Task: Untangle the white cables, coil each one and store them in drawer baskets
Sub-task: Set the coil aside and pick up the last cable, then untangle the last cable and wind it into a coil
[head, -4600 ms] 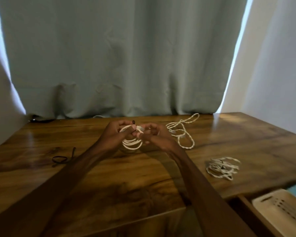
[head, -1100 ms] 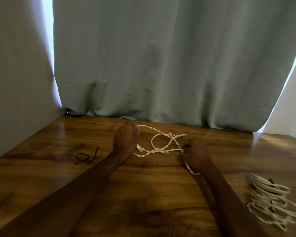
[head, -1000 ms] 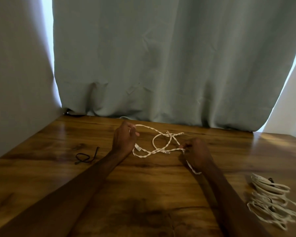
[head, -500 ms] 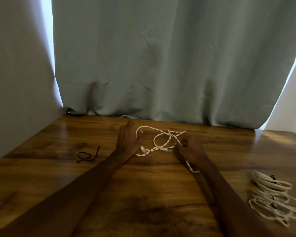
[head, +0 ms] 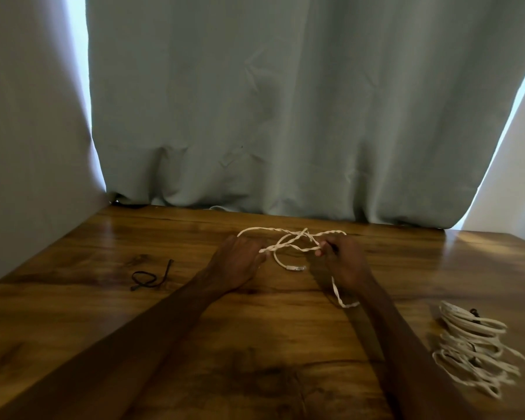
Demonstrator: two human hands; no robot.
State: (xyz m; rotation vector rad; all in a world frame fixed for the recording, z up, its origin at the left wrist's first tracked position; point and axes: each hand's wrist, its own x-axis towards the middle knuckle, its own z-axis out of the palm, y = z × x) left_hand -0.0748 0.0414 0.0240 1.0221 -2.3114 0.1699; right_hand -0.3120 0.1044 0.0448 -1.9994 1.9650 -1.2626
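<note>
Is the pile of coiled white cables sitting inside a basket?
No, the coiled white cables lie right on the wooden table, and no basket shows in the picture.

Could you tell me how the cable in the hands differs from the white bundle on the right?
The held cable sprawls in loose crossing loops; the bundle is coiled. The left hand and right hand grip the held cable; the bundle lies untouched. Both are white.
</note>
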